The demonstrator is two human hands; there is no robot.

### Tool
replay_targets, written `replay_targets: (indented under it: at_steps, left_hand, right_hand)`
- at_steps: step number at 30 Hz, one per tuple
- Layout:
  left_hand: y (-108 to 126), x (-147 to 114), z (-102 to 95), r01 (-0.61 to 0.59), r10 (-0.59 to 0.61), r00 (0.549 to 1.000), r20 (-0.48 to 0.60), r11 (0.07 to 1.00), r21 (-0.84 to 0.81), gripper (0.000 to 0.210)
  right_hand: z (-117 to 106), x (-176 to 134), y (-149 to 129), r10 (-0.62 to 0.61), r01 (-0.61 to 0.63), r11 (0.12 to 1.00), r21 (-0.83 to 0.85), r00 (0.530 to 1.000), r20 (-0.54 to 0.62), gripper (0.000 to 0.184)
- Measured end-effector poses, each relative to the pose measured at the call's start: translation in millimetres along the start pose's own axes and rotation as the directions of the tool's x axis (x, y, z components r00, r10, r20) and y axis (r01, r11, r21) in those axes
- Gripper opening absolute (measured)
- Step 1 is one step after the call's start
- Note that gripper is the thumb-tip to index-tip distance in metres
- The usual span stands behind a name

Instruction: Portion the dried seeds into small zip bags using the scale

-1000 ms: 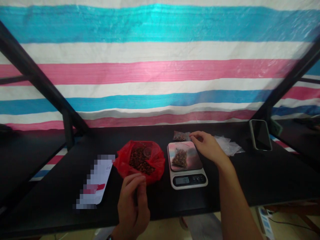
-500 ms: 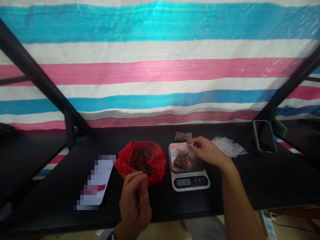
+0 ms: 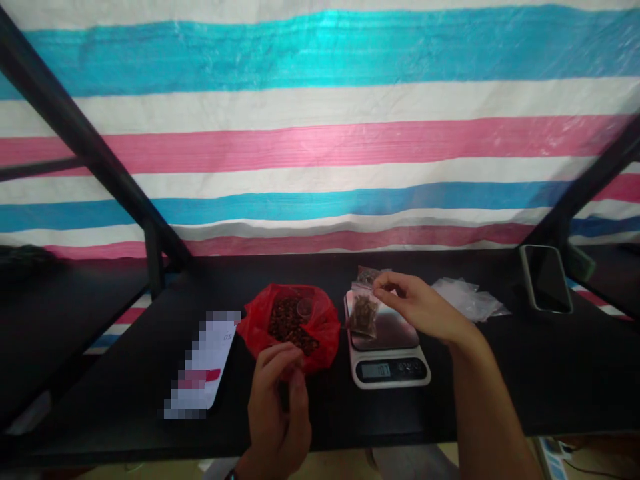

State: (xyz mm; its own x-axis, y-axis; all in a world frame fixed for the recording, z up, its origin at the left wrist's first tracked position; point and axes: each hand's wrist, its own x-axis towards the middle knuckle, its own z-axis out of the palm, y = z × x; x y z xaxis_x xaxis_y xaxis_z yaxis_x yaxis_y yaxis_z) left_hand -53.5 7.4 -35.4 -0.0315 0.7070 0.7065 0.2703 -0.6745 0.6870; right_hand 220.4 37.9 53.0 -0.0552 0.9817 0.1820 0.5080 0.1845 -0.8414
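- Plastic, clear and thin, forms the small bag [image 3: 364, 317] of brown pieces; it is over the left part of the plate of the scale [image 3: 397, 333], tilted, its lower end too blurred to tell resting from lifted.
- The right hand [image 3: 417, 301] reaches across from the right, thumb and fingertips pinched together on the bag's upper right corner.
- The left hand [image 3: 280, 413] is at the near edge of the red bag [image 3: 327, 333], its fingers curled and the tips close to the thumb; whether they meet or grip anything, I cannot tell.
- Judging by its look, the small bag should be light and limp, its film a little slippery, its contents shifting to the bottom when held from above.
- The flat strip along its top, above the pieces, seems the best place to pinch; squeezing lower could crush any brittle bits.
- Another filled bag [image 3: 367, 273] lies just behind the scale, partly hidden by the first.
- Flat clear bags [image 3: 465, 299] lie to the right, near the phone [image 3: 547, 279].
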Motion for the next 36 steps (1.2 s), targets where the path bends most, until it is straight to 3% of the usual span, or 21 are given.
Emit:
replay_targets:
  at_steps: [3, 5, 8, 10, 12, 16, 18, 21, 24, 28, 32, 36]
  left_hand:
    - [8, 4, -0.6, 0.125, -0.122, 0.992, 0.034, 0.988, -0.090, 0.022]
    - [14, 7, 0.0, 0.307, -0.290, 0.951, 0.109, 0.929, -0.205, 0.034]
    - [22, 12, 3.6, 0.635, -0.568, 0.773, 0.284, 0.681, -0.365, 0.052]
    - [26, 15, 8.2, 0.762, -0.675, 0.641, 0.366, 0.502, -0.410, 0.058]
    - [29, 18, 14.1, 0.806, -0.724, 0.559, 0.405, 0.359, -0.471, 0.059]
    - [31, 24, 24.3, 0.769, -0.776, 0.457, 0.434, 0.100, -0.631, 0.067]
    - [31, 25, 26.3, 0.756, -0.780, 0.418, 0.464, 0.016, -0.654, 0.070]
    - [29, 22, 26.9, 0.753, -0.764, 0.397, 0.509, -0.047, -0.657, 0.073]
    - [25, 16, 26.7, 0.753, -0.735, 0.413, 0.537, -0.057, -0.656, 0.072]
    - [23, 13, 24.4, 0.751, -0.721, 0.441, 0.535, -0.029, -0.659, 0.073]
    - [24, 14, 20.7, 0.783, -0.724, 0.437, 0.534, 0.014, -0.622, 0.077]
    - [24, 10, 20.2, 0.807, -0.747, 0.441, 0.497, 0.089, -0.583, 0.078]
  right_hand:
    - [12, 2, -28, -0.068, 0.057, 0.993, 0.107, 0.993, 0.099, 0.023]
    - [26, 4, -47, -0.094, 0.073, 0.985, 0.159, 0.986, 0.135, 0.020]
    - [51, 11, -66, -0.099, 0.066, 0.978, 0.200, 0.982, 0.161, 0.015]
    - [68, 17, -72, -0.084, 0.059, 0.981, 0.186, 0.988, 0.129, 0.012]
    - [82, 22, -71, -0.059, 0.048, 0.986, 0.160, 0.996, 0.068, 0.012]
    - [97, 28, -66, -0.014, 0.012, 0.995, 0.099, 0.999, 0.028, 0.018]
    - [99, 28, -64, -0.011, 0.008, 0.998, 0.057, 0.998, 0.059, 0.020]
    - [101, 28, -63, 0.007, -0.009, 1.000, 0.019, 0.990, 0.140, 0.021]
    - [105, 28, -61, 0.041, -0.042, 0.999, 0.003, 0.982, 0.186, 0.024]
    - [110, 27, -61, 0.067, -0.073, 0.997, 0.014, 0.966, 0.248, 0.028]
    - [106, 25, -63, 0.135, -0.156, 0.987, 0.050, 0.947, 0.292, 0.030]
    - [96, 24, -63, 0.092, -0.097, 0.995, 0.013, 0.970, 0.224, 0.022]
